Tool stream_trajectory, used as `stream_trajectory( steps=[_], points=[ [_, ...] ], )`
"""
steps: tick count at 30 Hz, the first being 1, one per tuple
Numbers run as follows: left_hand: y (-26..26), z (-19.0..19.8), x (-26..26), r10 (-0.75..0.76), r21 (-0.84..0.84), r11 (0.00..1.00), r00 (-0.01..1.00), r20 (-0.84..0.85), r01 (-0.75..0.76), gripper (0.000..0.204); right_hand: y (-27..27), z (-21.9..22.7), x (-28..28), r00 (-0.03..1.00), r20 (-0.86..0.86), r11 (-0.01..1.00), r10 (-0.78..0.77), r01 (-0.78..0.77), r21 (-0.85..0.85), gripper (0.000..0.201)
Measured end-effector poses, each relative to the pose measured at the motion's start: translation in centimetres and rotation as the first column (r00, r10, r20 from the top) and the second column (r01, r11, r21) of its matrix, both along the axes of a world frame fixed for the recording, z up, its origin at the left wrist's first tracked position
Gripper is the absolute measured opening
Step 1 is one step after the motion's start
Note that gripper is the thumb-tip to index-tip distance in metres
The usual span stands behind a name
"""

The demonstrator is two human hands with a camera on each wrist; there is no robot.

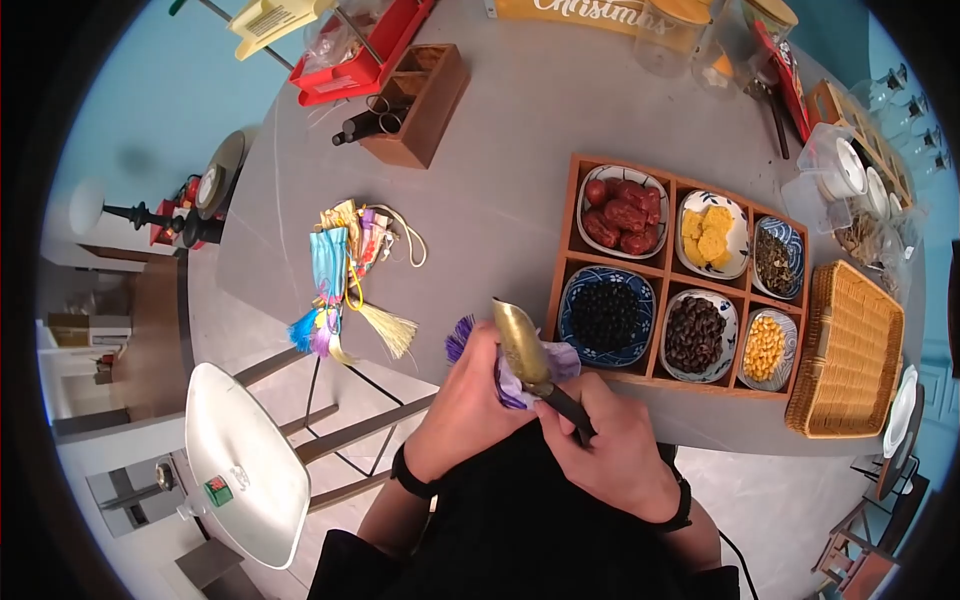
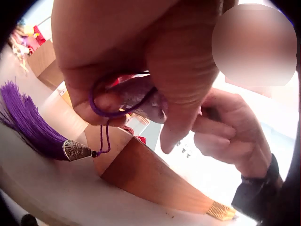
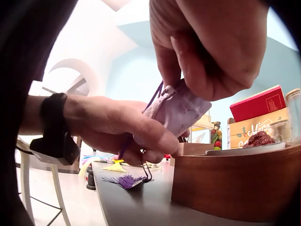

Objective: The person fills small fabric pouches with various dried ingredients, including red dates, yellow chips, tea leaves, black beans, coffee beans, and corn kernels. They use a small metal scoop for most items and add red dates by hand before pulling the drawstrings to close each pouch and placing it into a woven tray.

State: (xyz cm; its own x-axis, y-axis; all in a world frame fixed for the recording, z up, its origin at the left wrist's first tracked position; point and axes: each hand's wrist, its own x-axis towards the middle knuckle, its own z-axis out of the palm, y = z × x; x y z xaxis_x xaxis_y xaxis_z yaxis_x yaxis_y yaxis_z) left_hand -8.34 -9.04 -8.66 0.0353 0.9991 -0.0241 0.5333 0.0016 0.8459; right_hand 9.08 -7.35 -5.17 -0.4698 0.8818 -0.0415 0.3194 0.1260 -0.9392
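Observation:
My left hand (image 1: 455, 410) grips a small pale purple drawstring pouch (image 3: 183, 113), which hangs over the table's front edge close to the wooden box. Its purple tassel (image 2: 35, 122) and cord loop (image 2: 96, 96) dangle from that hand in the left wrist view. The right hand (image 1: 615, 450) holds a brass-coloured scoop (image 1: 522, 345) by its dark handle (image 1: 570, 410). In the head view the scoop's bowl lies across the pouch and hides part of it. The pouch's mouth is partly covered by fingers.
Right of the hands sits a divided wooden box (image 1: 563, 250) with bowls of dates, yellow pieces, dried leaves, black berries, dark beans and corn kernels. Beyond it is a wicker basket (image 1: 850, 350). Tasselled pouches (image 1: 330, 265) lie at left, below a wooden organizer (image 1: 425, 120).

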Motion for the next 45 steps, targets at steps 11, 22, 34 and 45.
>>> stream_trajectory(
  steps=[11,22,34,45],
  points=[
    [-1.7,-2.6,-0.2,0.103,0.194,0.971,0.977,0.188,-0.140,0.069,-1.0,2.3,1.2,0.994,-0.081,0.993,-0.073,0.065,-0.099,0.022],
    [-1.1,-1.8,-1.2,-0.023,0.189,0.982,0.979,0.204,-0.016,0.055,-1.9,2.4,8.7,0.792,0.020,0.792,-0.611,0.610,0.034,0.016],
    [0.5,1.0,-0.6,-0.215,0.078,0.976,0.953,0.214,0.203,0.053,0.9,1.2,8.0,0.878,-0.162,0.868,-0.451,0.474,0.148,0.017],
    [1.7,3.2,2.8,-0.284,-0.089,0.958,0.938,-0.197,0.271,0.048,3.2,0.1,7.3,0.964,-0.024,0.935,-0.263,0.261,0.241,0.020]
  ],
)
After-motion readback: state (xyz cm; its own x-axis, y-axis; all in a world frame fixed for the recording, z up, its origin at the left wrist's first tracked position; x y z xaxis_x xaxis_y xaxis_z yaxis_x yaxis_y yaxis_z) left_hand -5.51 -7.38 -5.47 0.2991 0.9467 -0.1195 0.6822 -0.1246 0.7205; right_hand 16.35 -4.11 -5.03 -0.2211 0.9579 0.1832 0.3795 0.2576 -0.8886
